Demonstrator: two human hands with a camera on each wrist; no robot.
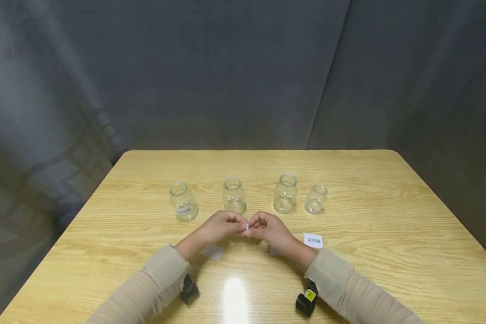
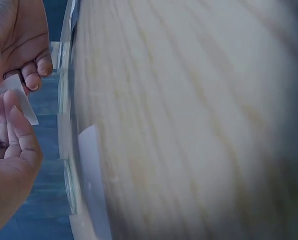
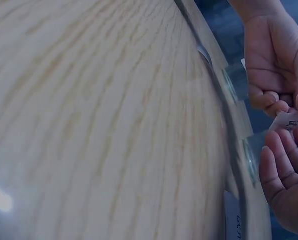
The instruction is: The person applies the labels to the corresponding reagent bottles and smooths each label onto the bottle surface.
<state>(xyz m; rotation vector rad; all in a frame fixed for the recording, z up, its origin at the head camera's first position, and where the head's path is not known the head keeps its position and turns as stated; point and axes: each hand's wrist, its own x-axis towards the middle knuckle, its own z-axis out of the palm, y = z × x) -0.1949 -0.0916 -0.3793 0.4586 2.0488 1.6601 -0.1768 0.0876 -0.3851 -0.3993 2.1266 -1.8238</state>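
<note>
Over the middle of the table, my left hand (image 1: 223, 225) and right hand (image 1: 269, 229) meet fingertip to fingertip. Between them they pinch a small white paper label (image 2: 25, 102). In the right wrist view this label (image 3: 287, 121) shows dark writing, partly covered by fingers. Just behind the hands stands a glass jar (image 1: 233, 198); another glass jar (image 1: 285, 198) is behind the right hand. A paper slip (image 1: 213, 252) lies by the left wrist. A second slip (image 1: 274, 251) is mostly hidden under the right wrist.
At the left stands a glass jar (image 1: 184, 203) bearing a written label. A smaller glass jar (image 1: 316, 199) is at the right of the row. A white label with writing (image 1: 313, 240) lies on the wooden table (image 1: 372, 225), right of the right wrist. Grey curtain (image 1: 227, 76) hangs behind.
</note>
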